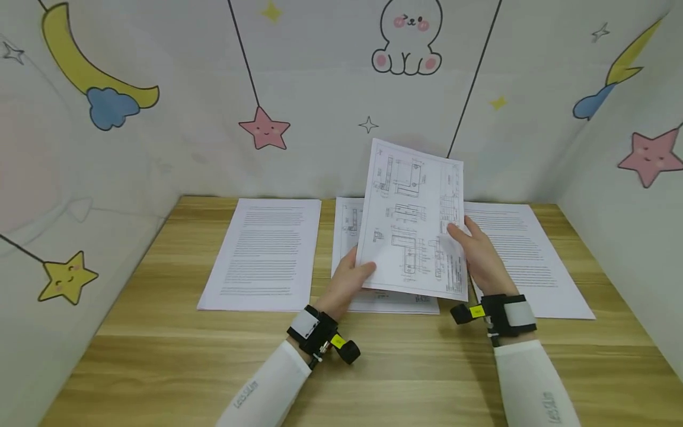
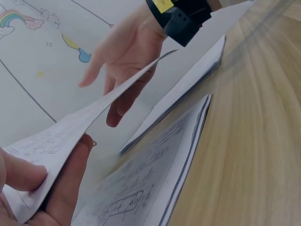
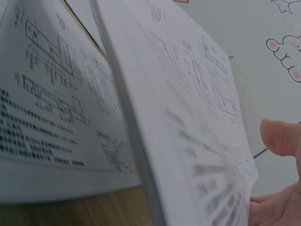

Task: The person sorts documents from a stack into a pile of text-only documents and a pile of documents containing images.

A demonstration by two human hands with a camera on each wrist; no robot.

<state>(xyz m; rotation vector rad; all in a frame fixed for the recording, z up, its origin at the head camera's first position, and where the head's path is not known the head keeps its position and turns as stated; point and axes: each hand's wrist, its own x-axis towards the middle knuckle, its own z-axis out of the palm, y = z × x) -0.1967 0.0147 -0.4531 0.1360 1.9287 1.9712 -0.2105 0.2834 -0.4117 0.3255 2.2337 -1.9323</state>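
Note:
A white paper with technical drawings is held tilted up above the table; I cannot tell whether it is one sheet or a thin sheaf. My left hand pinches its lower left edge, thumb on the printed face and fingers behind, as the left wrist view shows. At the paper's right edge is my right hand. Its thumb stands apart from the paper in the right wrist view, and its fingers extend behind the sheet. Below lies a stack of similar drawings, partly covered by the raised paper.
A stack of text pages lies to the left on the wooden table. Another stack of text pages lies on the right, partly behind the right hand. A patterned white wall borders the table at the back and sides.

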